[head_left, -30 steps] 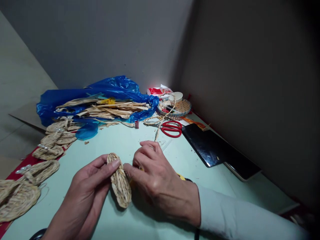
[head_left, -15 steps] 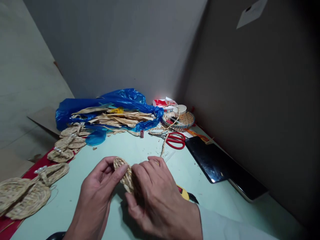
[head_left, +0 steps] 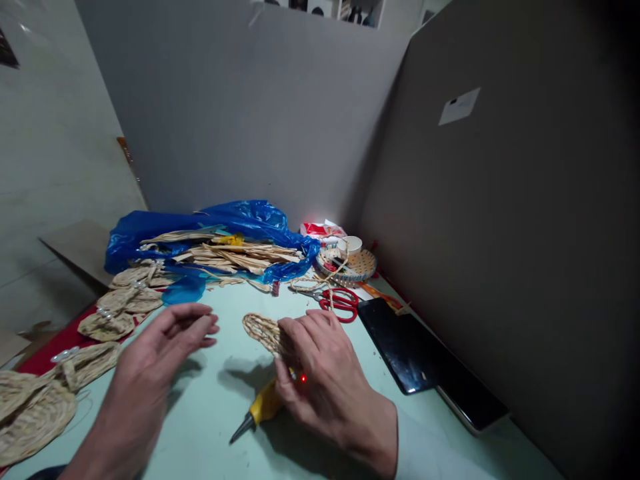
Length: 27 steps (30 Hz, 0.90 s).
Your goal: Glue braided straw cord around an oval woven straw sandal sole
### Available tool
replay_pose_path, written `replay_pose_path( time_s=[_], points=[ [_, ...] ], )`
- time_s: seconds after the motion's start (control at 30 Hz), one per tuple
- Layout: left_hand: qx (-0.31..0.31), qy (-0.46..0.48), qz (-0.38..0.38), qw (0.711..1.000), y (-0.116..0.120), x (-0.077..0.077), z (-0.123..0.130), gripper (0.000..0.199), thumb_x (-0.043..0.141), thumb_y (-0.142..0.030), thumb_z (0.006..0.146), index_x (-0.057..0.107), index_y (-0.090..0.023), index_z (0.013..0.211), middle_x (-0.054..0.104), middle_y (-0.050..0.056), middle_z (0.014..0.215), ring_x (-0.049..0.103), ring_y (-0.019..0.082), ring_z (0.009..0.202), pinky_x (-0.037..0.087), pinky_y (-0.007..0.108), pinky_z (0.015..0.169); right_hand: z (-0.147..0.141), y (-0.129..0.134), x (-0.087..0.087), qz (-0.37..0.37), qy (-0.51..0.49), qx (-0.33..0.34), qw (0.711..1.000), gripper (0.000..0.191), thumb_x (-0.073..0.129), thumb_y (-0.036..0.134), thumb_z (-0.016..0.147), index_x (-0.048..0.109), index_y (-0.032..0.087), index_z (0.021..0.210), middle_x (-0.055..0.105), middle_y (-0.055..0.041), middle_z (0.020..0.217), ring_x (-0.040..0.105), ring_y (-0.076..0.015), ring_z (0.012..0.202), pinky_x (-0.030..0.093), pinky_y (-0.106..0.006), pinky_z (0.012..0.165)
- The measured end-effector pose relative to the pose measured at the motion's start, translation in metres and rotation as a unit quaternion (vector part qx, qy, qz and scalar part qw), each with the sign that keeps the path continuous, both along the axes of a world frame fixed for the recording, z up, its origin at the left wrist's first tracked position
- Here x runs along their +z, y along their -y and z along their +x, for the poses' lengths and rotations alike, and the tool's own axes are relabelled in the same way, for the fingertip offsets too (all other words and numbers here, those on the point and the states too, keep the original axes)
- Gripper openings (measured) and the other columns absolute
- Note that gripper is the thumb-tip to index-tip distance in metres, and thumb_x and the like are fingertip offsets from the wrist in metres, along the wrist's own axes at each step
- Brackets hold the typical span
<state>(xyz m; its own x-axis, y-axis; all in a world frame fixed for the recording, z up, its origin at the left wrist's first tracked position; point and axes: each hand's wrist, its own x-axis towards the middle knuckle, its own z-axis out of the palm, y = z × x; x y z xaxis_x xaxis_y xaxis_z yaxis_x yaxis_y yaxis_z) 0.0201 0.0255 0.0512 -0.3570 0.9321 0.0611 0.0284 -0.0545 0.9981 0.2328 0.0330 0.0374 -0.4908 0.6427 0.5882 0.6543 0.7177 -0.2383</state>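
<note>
The yellow glue gun (head_left: 265, 403) is now bared below the right hand (head_left: 325, 380), which alone grips the oval straw piece (head_left: 263, 333) — the left hand (head_left: 155, 367) has let go, its loosely curled fingers apart, leaving the piece one-handed. Beyond lie red-handled scissors (head_left: 343, 303), then a blue bag (head_left: 250, 212).

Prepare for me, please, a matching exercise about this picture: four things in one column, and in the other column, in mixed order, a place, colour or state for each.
Things:
1. scissors
2. woven piece
3. left hand
4. bag

Places, colours, states:
A. holding nothing visible
B. blue, with dry strips in it
C. red-handled
D. in the right hand

Right pairs: 1-C, 2-D, 3-A, 4-B
</note>
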Motion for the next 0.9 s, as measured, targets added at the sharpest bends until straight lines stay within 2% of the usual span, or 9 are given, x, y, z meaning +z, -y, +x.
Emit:
replay_pose_path(
  time_s=[0.03,0.1,0.17,0.3,0.37,0.5,0.6,0.8,0.9],
  points=[
    [0.003,-0.063,0.034,0.997,-0.002,0.002,-0.005,0.033,0.083,-0.05,0.069,0.073,-0.031,0.093,0.073,0.003,0.1,0.068,0.02,0.09,0.054,0.017,0.073,0.001,-0.001,0.001,-0.01,-0.004,0.01,1.0,0.021,0.049,0.023,0.09,0.06,0.013,0.106,0.064,-0.0097,0.089,0.053,-0.0247,0.082,0.046,-0.044,0.083],
    [-0.083,-0.122,0.057,0.987,-0.004,0.003,-0.011,0.041,0.086,-0.047,0.064,0.076,-0.032,0.101,0.075,0.006,0.108,0.07,0.025,0.096,0.055,0.02,0.075,0.002,-0.002,0.0,-0.031,-0.011,0.038,0.999,0.024,0.049,0.025,0.089,0.06,0.013,0.107,0.065,-0.0097,0.09,0.055,-0.0242,0.082,0.046,-0.042,0.081],
    [-0.145,-0.169,0.087,0.971,-0.002,0.001,-0.011,0.045,0.086,-0.048,0.065,0.078,-0.033,0.107,0.076,0.006,0.116,0.069,0.029,0.107,0.054,0.023,0.085,0.001,-0.001,-0.001,-0.053,-0.016,0.068,0.996,0.027,0.049,0.027,0.088,0.061,0.013,0.108,0.066,-0.0094,0.089,0.057,-0.0235,0.081,0.046,-0.041,0.079],
    [-0.242,-0.3,0.148,0.911,0.004,-0.007,-0.004,0.027,0.075,-0.04,0.082,0.077,-0.037,0.109,0.076,0.001,0.108,0.068,0.024,0.103,0.051,0.024,0.089,-0.001,0.003,-0.005,-0.088,-0.021,0.106,0.99,0.032,0.049,0.028,0.089,0.064,0.01,0.11,0.066,-0.0107,0.089,0.056,-0.0243,0.082,0.045,-0.043,0.081],
    [-0.274,-0.337,0.171,0.884,0.006,-0.01,-0.004,0.028,0.067,-0.032,0.09,0.071,-0.039,0.116,0.075,-0.003,0.105,0.067,0.018,0.099,0.05,0.022,0.087,-0.002,0.004,-0.007,-0.102,-0.022,0.115,0.988,0.033,0.048,0.027,0.09,0.065,0.008,0.111,0.066,-0.0119,0.089,0.055,-0.0253,0.083,0.044,-0.044,0.082],
    [-0.284,-0.371,0.215,0.857,0.006,-0.013,-0.007,0.029,0.06,-0.026,0.095,0.065,-0.04,0.121,0.073,-0.008,0.107,0.065,0.012,0.101,0.048,0.018,0.089,-0.003,0.005,-0.007,-0.116,-0.024,0.125,0.985,0.034,0.048,0.027,0.09,0.065,0.007,0.111,0.066,-0.0122,0.089,0.055,-0.0255,0.083,0.043,-0.045,0.083],
    [-0.286,-0.364,0.206,0.862,0.007,-0.013,-0.007,0.029,0.058,-0.026,0.096,0.064,-0.039,0.122,0.073,-0.008,0.109,0.066,0.011,0.101,0.048,0.017,0.089,-0.003,0.006,-0.008,-0.13,-0.026,0.13,0.983,0.032,0.05,0.025,0.091,0.065,0.007,0.111,0.065,-0.0122,0.09,0.054,-0.0255,0.085,0.043,-0.044,0.084],
    [-0.272,-0.356,0.191,0.873,0.008,-0.01,-0.001,0.019,0.059,-0.027,0.095,0.071,-0.034,0.109,0.075,-0.008,0.098,0.069,0.01,0.092,0.049,0.014,0.083,-0.001,0.005,-0.009,-0.145,-0.024,0.138,0.98,0.03,0.051,0.025,0.091,0.065,0.007,0.11,0.065,-0.0114,0.088,0.055,-0.0249,0.084,0.045,-0.045,0.085],
    [-0.271,-0.359,0.202,0.87,0.008,-0.009,0.001,0.018,0.058,-0.025,0.096,0.07,-0.033,0.105,0.075,-0.008,0.096,0.069,0.01,0.09,0.049,0.014,0.082,-0.002,0.004,-0.011,-0.141,-0.031,0.14,0.98,0.03,0.051,0.024,0.09,0.066,0.006,0.109,0.065,-0.0102,0.086,0.055,-0.0234,0.081,0.045,-0.047,0.09]
  ],
)
